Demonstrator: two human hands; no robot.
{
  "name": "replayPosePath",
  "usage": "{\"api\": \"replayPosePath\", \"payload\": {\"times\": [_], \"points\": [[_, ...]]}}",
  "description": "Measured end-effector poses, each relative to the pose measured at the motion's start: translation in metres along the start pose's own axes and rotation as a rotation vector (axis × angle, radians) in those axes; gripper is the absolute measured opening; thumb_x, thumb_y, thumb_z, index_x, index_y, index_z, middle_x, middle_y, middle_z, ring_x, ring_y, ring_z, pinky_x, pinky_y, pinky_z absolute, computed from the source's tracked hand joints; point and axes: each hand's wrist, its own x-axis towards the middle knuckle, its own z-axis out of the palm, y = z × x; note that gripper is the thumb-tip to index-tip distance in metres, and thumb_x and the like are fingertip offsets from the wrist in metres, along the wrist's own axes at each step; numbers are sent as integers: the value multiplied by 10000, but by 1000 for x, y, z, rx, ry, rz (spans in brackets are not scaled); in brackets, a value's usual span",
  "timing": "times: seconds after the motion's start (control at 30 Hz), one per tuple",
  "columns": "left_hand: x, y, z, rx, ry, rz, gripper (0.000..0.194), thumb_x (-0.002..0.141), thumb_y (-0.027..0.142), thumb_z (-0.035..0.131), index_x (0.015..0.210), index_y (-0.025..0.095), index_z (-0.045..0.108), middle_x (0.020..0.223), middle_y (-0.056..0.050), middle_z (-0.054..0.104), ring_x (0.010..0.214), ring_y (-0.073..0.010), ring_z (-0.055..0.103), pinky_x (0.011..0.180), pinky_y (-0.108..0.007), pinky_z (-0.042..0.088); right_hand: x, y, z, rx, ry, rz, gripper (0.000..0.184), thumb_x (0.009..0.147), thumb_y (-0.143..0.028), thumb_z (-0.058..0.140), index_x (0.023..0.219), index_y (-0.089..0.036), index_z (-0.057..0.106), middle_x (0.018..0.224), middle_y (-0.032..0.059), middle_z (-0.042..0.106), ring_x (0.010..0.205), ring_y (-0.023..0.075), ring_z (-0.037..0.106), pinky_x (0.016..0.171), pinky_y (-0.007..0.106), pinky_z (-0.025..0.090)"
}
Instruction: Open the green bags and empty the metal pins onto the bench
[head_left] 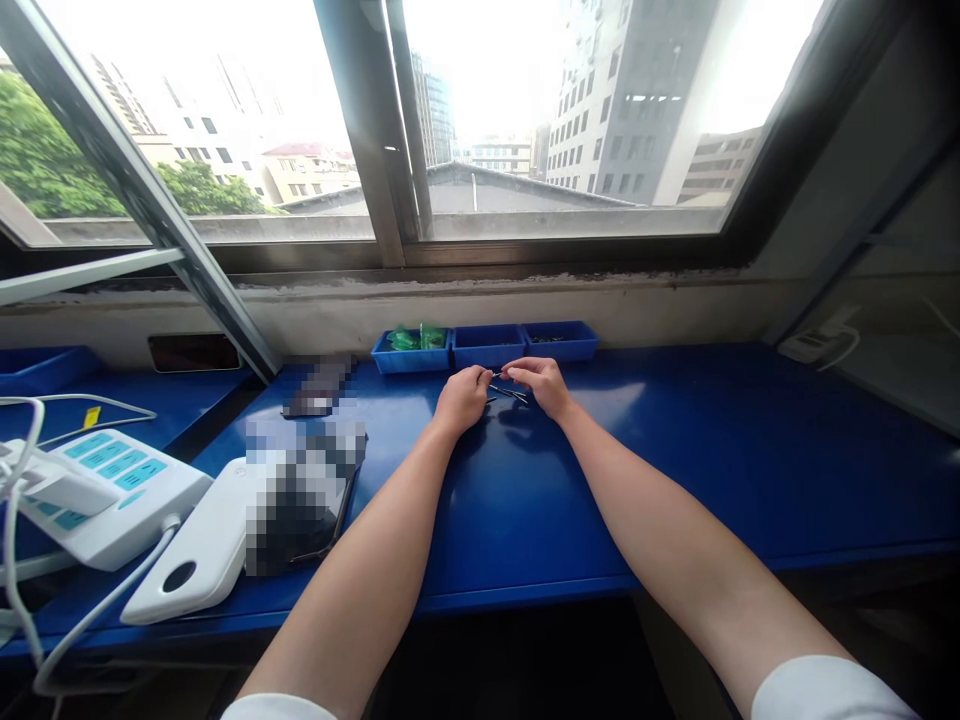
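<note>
Both hands meet just in front of the blue bins, above the table. My left hand (463, 398) is closed, its thumb and forefinger pinching one end of a small thin metal piece (497, 375). At the other end, the fingertips of my right hand (541, 384) are pinched together on the same piece. Its exact kind is too small to make out. Below the fingers, several thin dark rods (514, 394) lie on the blue table (525, 540), partly hidden by my left hand.
Three blue bins stand by the wall: the left bin (382, 360) holds green plastic packets (409, 338), the right bin (574, 350) small dark parts. Leftward are a white power bank (199, 545), a power strip (112, 480), cables and blurred-out items. A metal shelf post (217, 320) rises behind them.
</note>
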Motion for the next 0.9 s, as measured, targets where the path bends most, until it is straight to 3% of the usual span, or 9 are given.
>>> {"api": "replayPosePath", "payload": {"times": [0.13,0.27,0.43,0.63,0.9], "points": [[1,1,1,-4,76,38,340,889,359,404,1112,167,574,1058,-94,624,960,-197,575,841,-298,439,3,8,-2,-104,66,-32,199,661,-307,652,798,-176,712,811,46,713,779,196,647,730,302,497],[1,4,1,-2,42,56,324,884,393,421,1082,191,581,999,-70,636,912,-190,588,818,-295,449,2,9,0,-196,65,-20,197,678,-295,635,820,-182,712,832,42,715,776,191,650,726,296,506],[4,0,-1,78,147,-102,357,900,403,362,1103,178,551,1048,-99,624,1006,-228,561,870,-343,420,-1,3,0,-383,151,-27,206,693,-251,584,833,-197,725,825,26,718,741,172,631,726,285,504],[5,-4,-4,197,26,-168,341,877,396,387,1064,183,577,1082,-121,604,1038,-284,534,859,-425,400,10,-4,-13,-646,312,-56,364,688,-189,516,999,-223,702,962,8,701,959,198,568,887,310,456],[0,2,-3,266,-88,-107,335,885,410,376,1059,238,606,1150,-109,573,1106,-298,470,883,-446,365,24,-3,-37,-1003,312,95,547,694,-206,539,1240,-225,560,968,93,654,1108,274,439,953,411,355]]}}
